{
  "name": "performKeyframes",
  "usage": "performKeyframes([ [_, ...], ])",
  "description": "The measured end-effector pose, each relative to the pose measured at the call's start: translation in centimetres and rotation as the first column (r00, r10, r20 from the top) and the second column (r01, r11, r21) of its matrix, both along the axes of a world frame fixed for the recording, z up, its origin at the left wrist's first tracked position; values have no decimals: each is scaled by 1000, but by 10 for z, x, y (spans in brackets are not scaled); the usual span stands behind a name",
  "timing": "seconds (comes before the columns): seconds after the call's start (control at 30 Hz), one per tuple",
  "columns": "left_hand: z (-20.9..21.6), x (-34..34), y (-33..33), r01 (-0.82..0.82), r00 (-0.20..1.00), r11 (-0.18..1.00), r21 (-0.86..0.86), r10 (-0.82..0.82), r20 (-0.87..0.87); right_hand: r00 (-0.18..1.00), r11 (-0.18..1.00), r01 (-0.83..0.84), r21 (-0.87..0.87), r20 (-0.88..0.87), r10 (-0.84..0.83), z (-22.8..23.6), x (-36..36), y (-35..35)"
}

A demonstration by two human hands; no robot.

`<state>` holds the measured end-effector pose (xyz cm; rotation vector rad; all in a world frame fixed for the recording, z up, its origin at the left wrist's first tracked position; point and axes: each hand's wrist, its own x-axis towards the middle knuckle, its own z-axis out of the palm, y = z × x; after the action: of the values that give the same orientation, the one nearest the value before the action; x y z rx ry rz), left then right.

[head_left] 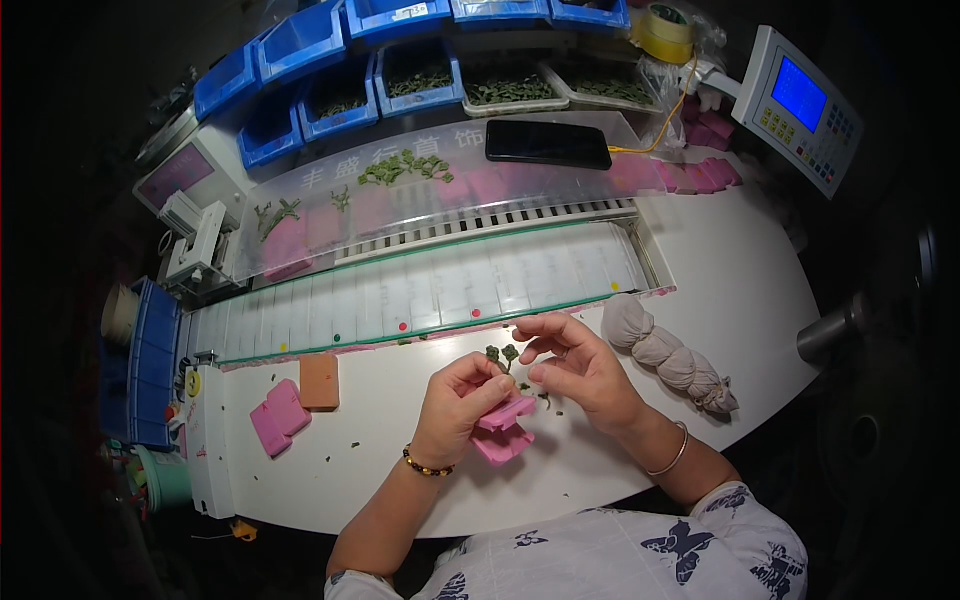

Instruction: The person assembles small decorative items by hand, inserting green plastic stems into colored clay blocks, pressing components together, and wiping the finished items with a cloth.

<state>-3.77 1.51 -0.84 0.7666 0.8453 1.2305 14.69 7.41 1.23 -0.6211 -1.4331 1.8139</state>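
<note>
My left hand (457, 405) is closed around a pink rubber mould (503, 446), whose two halves gape apart at its front edge. A small dark green branched wax piece (502, 357) stands up at the thumb and forefinger of that hand; whether they pinch it or it still sits in the mould I cannot tell. Close on the right, my right hand (580, 372) has its fingers curved and apart, with nothing visible in them. Small green scraps (546, 400) lie on the white table between and below the hands.
Another pink mould (279, 418) and an orange-brown block (320, 383) lie at left. A knotted greyish cloth (668, 355) rests right of my right hand. Behind run a segmented conveyor (430, 290), a clear cover bearing a phone (548, 145), blue bins (420, 80) and a control panel (800, 108).
</note>
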Motion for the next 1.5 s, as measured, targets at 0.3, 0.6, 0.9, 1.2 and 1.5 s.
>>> performKeyframes([
  [0.3, -1, 4, 0, -48, 998, 999, 11, 48, -38, 1000, 1000, 0, -13, 10, 0, -2, -1, -1],
  [0.6, -1, 6, -1, -77, 986, 996, 46, 83, -144, 999, 1000, -17, 16, 27, 17, -4, -1, -1],
  [0.9, -1, 7, 1, -72, 983, 995, 71, 83, -166, 1000, 1000, -12, 22, 17, 12, -7, -2, 1],
  [1.2, 29, -24, 38, -76, 913, 997, -16, 63, -403, 987, 986, 154, -70, 48, -151, -11, 2, 4],
  [1.5, 95, -93, 173, -200, 590, 971, 130, 225, -775, 983, 984, 176, -4, 54, -176, -13, -6, 2],
])
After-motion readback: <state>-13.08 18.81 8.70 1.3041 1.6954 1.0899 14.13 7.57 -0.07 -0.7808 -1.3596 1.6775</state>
